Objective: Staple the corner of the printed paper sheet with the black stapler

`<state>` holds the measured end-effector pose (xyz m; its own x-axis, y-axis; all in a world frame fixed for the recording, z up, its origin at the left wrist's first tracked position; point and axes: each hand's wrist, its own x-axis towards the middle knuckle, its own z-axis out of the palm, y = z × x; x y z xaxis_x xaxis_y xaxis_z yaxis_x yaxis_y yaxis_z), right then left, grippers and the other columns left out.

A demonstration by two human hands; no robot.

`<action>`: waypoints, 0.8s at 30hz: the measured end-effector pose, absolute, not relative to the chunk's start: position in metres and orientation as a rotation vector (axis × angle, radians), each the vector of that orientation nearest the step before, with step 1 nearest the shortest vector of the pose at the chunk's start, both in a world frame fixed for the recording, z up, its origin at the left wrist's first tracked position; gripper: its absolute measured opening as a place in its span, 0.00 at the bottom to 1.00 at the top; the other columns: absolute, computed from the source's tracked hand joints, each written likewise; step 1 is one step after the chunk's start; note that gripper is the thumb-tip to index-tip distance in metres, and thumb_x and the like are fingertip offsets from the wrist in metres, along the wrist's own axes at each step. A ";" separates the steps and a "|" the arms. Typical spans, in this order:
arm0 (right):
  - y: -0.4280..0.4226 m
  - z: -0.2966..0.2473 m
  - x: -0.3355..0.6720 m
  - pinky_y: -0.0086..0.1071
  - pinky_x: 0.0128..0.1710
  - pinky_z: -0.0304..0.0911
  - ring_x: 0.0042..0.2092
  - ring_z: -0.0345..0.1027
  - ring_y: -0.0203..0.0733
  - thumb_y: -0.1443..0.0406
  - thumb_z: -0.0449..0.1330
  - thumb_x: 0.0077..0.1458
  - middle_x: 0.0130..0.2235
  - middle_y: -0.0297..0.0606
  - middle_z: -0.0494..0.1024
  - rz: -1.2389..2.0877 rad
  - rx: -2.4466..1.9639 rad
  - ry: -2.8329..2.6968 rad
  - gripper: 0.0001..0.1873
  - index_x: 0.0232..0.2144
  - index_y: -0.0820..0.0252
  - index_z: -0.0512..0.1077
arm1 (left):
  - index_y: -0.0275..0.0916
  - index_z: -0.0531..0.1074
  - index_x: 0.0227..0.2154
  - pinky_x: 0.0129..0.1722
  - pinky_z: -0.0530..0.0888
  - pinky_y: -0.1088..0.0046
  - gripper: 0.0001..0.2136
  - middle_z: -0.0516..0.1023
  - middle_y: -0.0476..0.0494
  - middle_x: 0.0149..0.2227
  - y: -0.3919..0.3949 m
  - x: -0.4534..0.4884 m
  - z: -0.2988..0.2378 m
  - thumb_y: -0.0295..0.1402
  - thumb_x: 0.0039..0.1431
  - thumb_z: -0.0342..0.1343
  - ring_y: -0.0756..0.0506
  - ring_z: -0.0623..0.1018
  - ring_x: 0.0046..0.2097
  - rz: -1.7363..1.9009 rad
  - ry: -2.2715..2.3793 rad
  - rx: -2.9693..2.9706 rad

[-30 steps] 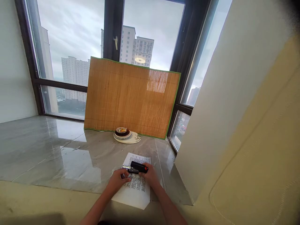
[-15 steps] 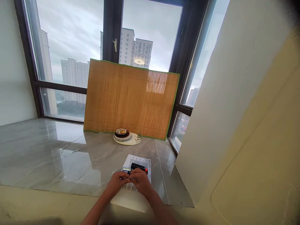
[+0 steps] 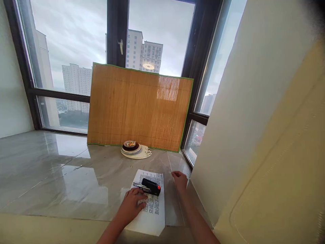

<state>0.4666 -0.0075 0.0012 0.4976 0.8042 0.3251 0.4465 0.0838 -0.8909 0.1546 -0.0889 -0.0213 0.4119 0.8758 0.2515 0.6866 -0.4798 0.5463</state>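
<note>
A black stapler (image 3: pixel 150 186) with a red end lies on a printed sheet of paper (image 3: pixel 152 206) on the glossy grey sill. My left hand (image 3: pixel 133 204) rests flat on the paper, fingers spread, its fingertips just short of the stapler's left end. My right hand (image 3: pixel 180 179) hovers to the right of the paper, off the stapler, with fingers loosely apart and nothing in it.
A stack of plates (image 3: pixel 135 150) with a small dark bowl sits behind the paper. A bamboo mat (image 3: pixel 139 106) with a green edge leans against the window. A pale wall panel (image 3: pixel 254 128) rises close on the right.
Both hands were together on the stapler. Now my right hand has let go and moved right, and my left hand has flattened onto the paper.
</note>
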 end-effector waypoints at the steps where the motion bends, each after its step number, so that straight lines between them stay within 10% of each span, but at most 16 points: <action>1: 0.003 -0.003 0.472 0.40 0.38 0.70 0.34 0.79 0.53 0.54 0.64 0.46 0.29 0.44 0.84 0.372 -1.581 -1.103 0.14 0.24 0.58 0.81 | 0.55 0.83 0.48 0.61 0.64 0.54 0.13 0.78 0.43 0.56 -0.089 0.157 -0.022 0.38 0.60 0.62 0.34 0.70 0.60 0.728 1.375 2.295; 8: 0.054 -0.026 0.468 0.42 0.40 0.67 0.37 0.78 0.53 0.62 0.67 0.51 0.33 0.48 0.83 0.379 -1.818 -1.028 0.08 0.28 0.61 0.83 | 0.58 0.83 0.46 0.61 0.63 0.53 0.13 0.78 0.45 0.54 -0.090 0.167 -0.020 0.37 0.58 0.64 0.34 0.70 0.59 0.702 1.442 2.253; 14: 0.066 -0.030 0.466 0.45 0.50 0.73 0.51 0.73 0.49 0.57 0.62 0.66 0.55 0.47 0.74 0.396 -1.987 -1.117 0.17 0.52 0.60 0.73 | 0.61 0.82 0.47 0.60 0.64 0.53 0.14 0.77 0.45 0.54 -0.089 0.164 -0.017 0.39 0.58 0.65 0.35 0.71 0.59 0.688 1.418 2.273; 24: -0.002 -0.025 0.463 0.36 0.48 0.62 0.49 0.73 0.50 0.67 0.57 0.61 0.44 0.49 0.80 0.130 -1.977 -1.647 0.10 0.38 0.61 0.80 | 0.41 0.79 0.31 0.41 0.75 0.69 0.20 0.81 0.44 0.35 -0.079 0.138 -0.032 0.48 0.68 0.50 0.43 0.79 0.39 1.472 1.524 1.837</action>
